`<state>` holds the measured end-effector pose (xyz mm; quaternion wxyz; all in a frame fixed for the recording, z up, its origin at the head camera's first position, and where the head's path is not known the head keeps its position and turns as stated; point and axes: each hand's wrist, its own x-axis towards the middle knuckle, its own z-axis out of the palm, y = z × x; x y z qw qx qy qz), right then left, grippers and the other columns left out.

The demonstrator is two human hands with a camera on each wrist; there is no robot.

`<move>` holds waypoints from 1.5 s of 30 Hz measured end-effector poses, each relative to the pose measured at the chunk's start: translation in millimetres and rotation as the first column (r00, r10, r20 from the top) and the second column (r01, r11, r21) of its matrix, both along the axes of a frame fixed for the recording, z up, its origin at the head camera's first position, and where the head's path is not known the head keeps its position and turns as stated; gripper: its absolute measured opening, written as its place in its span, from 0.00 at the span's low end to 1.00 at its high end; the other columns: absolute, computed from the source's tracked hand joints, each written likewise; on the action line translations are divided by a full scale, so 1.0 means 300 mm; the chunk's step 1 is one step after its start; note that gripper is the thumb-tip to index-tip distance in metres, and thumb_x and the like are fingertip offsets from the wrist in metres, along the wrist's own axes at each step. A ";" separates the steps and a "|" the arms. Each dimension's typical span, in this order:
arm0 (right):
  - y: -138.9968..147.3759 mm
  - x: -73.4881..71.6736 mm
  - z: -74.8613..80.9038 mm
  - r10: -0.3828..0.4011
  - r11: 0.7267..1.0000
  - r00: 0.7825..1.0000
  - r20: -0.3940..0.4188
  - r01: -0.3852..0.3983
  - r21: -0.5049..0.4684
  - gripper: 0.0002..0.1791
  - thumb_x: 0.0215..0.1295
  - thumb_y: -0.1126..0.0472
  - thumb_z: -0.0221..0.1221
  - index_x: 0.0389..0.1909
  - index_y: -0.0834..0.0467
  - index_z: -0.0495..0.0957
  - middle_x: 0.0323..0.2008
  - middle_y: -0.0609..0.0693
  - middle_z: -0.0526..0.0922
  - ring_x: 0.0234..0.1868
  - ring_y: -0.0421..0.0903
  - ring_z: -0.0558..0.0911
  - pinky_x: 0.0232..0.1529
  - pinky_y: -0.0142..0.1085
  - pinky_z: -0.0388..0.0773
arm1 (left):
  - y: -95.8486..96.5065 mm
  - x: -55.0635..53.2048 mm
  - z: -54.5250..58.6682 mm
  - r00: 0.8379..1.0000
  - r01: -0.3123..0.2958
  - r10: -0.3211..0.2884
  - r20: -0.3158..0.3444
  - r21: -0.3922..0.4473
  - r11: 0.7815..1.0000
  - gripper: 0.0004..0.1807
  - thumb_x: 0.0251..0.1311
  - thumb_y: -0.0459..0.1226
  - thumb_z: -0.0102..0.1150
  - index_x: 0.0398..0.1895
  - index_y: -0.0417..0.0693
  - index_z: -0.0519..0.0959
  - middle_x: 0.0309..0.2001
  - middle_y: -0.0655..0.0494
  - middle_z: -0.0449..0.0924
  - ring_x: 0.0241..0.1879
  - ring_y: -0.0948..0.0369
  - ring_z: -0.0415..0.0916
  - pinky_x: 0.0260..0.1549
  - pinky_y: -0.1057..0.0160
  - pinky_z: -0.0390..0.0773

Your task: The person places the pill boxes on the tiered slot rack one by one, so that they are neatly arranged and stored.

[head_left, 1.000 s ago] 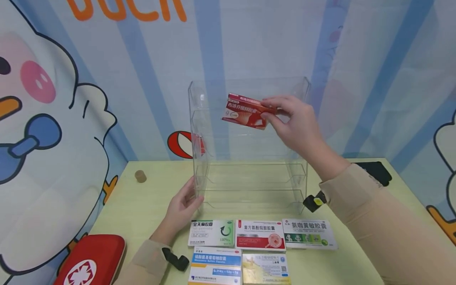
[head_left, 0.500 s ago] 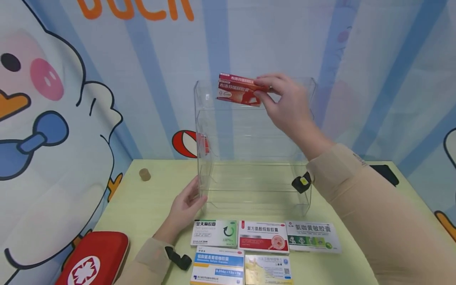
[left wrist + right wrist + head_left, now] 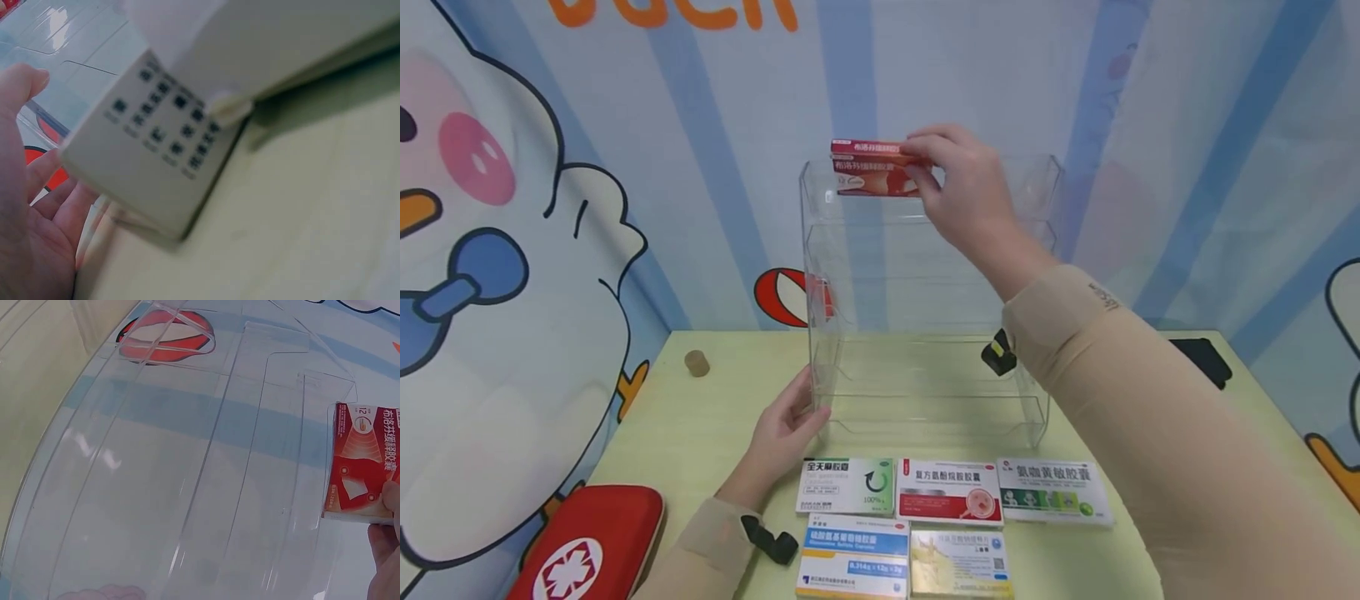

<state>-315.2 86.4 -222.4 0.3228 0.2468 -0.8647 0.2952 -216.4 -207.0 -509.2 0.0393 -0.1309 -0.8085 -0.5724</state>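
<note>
My right hand (image 3: 962, 183) pinches a red medicine box (image 3: 874, 173) by its right end, thumb in front. The box is level at the top tier of a clear plastic tiered rack (image 3: 925, 408). In the right wrist view, the red box (image 3: 359, 459) is at the right edge, beside the rack's clear walls. Low on the rack's left side, my left hand (image 3: 782, 425) grips its edge, thumb in front and fingers behind. Several medicine boxes lie flat before the rack: a green-and-white box (image 3: 846, 486), a red-and-white box (image 3: 949, 492), a white-green box (image 3: 1054, 492), a blue-and-white box (image 3: 854, 554) and a yellowish box (image 3: 961, 564).
A red case with a white emblem (image 3: 580, 546) lies at the table's left front. A small brown cylinder (image 3: 697, 363) stands at the back left, and a flat black object (image 3: 1202, 360) lies at the back right. Behind the table (image 3: 655, 425) hangs a printed cartoon backdrop (image 3: 722, 183).
My right hand has raised the red box and moved it left, from before the rack's upper middle to its top tier. The box has turned level. My left hand stays on the rack.
</note>
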 end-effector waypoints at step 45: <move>-0.002 -0.015 -0.136 0.090 0.968 0.969 0.232 -0.030 -0.250 0.27 0.82 0.64 0.61 0.79 0.57 0.74 0.77 0.55 0.77 0.69 0.52 0.88 0.71 0.40 0.86 | 0.024 -0.010 -0.023 0.999 0.002 -0.002 0.032 -0.001 1.000 0.42 0.79 0.41 0.65 0.88 0.75 0.59 0.84 0.53 0.69 0.80 0.48 0.73 0.74 0.55 0.80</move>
